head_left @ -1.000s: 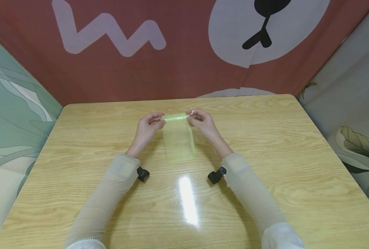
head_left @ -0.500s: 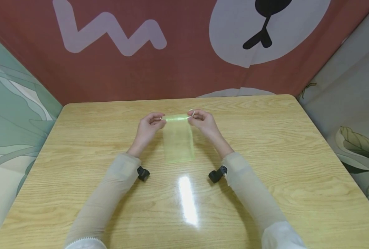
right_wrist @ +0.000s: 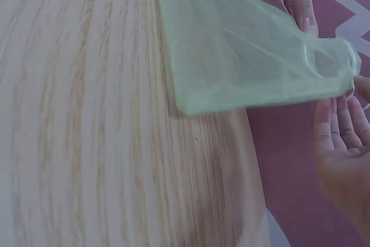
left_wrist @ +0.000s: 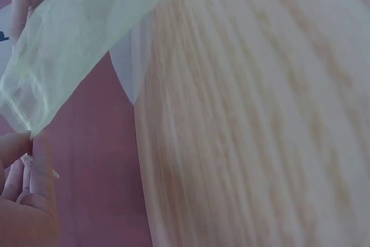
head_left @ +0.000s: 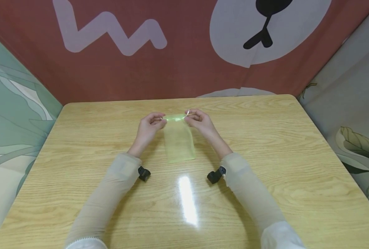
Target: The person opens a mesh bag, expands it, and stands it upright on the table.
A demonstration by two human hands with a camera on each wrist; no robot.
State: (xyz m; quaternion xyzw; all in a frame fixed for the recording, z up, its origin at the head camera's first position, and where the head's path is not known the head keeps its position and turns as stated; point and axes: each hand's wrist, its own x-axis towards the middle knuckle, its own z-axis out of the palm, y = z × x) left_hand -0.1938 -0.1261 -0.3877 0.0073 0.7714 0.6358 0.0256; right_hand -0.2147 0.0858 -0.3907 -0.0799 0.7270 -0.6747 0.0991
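1. Left hand (head_left: 149, 128): fingertips (left_wrist: 36, 153) curled and pinching the left top corner of a sheer green pouch (head_left: 179, 138).
2. Right hand (head_left: 202, 123): fingers (right_wrist: 341, 121) curled inward, pinching the right top corner of the pouch's gathered mouth, with a pale drawstring loop (head_left: 187, 113) showing just above the fingertips.
3. Pouch held up between both hands over the middle of the table, mouth at the far end, closed bottom edge toward the body; translucent, with wood grain visible through it.
4. From the right wrist view: pouch fabric (right_wrist: 243, 56) stretched flat, top bunched at the far right by the fingertips.
5. Contact between the pouch's lower edge and the tabletop: cannot tell.
6. Beneath: light wooden table (head_left: 265, 145), glossy, with a bright reflection near the front.
7. On each forearm: pale sheer sleeves (head_left: 110, 193), small black wrist cameras (head_left: 216, 175).
8. Behind: red-brown cloth backdrop (head_left: 178, 69) with white cartoon shapes.
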